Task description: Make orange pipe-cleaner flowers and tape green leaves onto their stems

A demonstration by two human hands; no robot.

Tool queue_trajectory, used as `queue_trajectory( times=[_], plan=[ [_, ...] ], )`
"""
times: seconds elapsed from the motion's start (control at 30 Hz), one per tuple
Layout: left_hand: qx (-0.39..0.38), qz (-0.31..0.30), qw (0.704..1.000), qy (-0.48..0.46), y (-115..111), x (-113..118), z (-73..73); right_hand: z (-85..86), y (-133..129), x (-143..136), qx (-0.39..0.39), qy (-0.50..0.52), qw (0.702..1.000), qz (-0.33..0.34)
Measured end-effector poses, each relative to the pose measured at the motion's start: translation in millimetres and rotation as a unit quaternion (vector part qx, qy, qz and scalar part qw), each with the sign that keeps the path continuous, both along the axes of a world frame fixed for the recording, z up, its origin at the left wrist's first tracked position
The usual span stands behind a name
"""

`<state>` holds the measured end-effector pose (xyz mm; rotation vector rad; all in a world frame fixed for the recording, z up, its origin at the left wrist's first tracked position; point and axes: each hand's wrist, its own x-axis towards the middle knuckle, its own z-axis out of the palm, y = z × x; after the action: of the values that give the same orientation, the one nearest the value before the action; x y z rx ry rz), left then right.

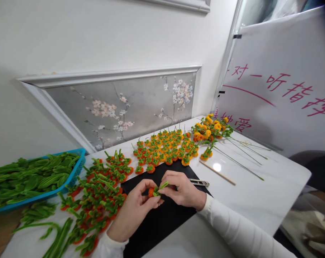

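Observation:
Over a black mat [162, 225], my left hand [137, 206] is closed around a small orange pipe-cleaner flower [151, 192] with green at its base. My right hand [180, 188] pinches a green fuzzy stem [163, 185] on that same flower between thumb and forefinger. A metal craft knife [201, 182] lies on the mat just behind my right hand. Left of my left hand, several red-orange flowers [95, 204] with upright green stems cover the table. Beyond both hands stand rows of yellow-orange flower heads [167, 143] with green bases.
A blue basket [80, 161] full of green leaf pieces [30, 179] sits at the left. Loose green pipe cleaners [60, 236] lie near the front left. A wooden stick [217, 172] and long-stemmed yellow flowers [213, 127] are on the white table [277, 179] at the right, by the wall.

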<state>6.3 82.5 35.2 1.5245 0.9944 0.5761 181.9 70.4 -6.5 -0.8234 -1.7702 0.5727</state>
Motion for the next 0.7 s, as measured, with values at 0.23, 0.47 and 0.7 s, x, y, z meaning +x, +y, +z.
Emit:
queue_trajectory(
  times=[0.23, 0.47, 0.7],
  plan=[
    [-0.111, -0.02, 0.991, -0.064, 1.4, -5.3, -2.7, -0.4, 1.0, 1.1, 0.006, 0.003, 1.0, 0.02],
    [-0.047, -0.009, 0.998, -0.034, 3.4, -2.7, -6.2, -5.0, 2.3, -0.4, 0.02, -0.011, 1.0, 0.014],
    [0.098, 0.007, 0.995, 0.036, 0.5, 1.3, -7.2, -9.0, 1.8, -3.2, 0.014, -0.057, 0.998, 0.014]
  ],
)
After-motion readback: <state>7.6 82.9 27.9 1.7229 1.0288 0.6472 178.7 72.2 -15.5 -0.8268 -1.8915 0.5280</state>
